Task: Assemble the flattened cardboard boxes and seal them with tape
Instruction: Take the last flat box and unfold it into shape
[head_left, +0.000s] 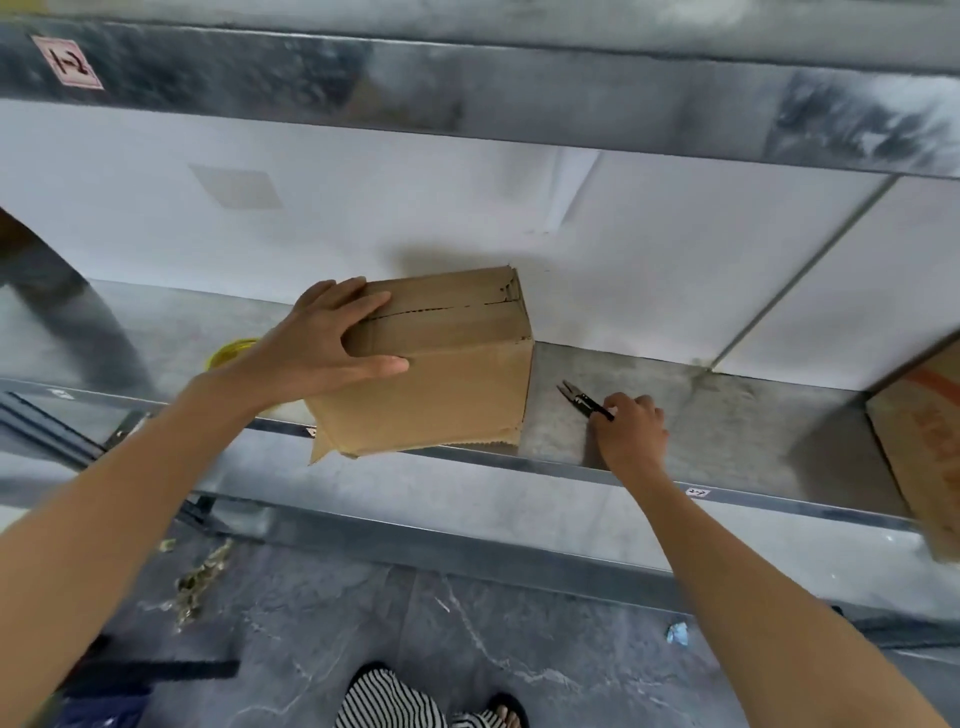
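1 label (66, 62) "1-2"; left hand (322, 345) grips box (457, 379).

left hand (332, 338) grips box (441, 374) | right hand (631, 426) holds snips (584, 399)
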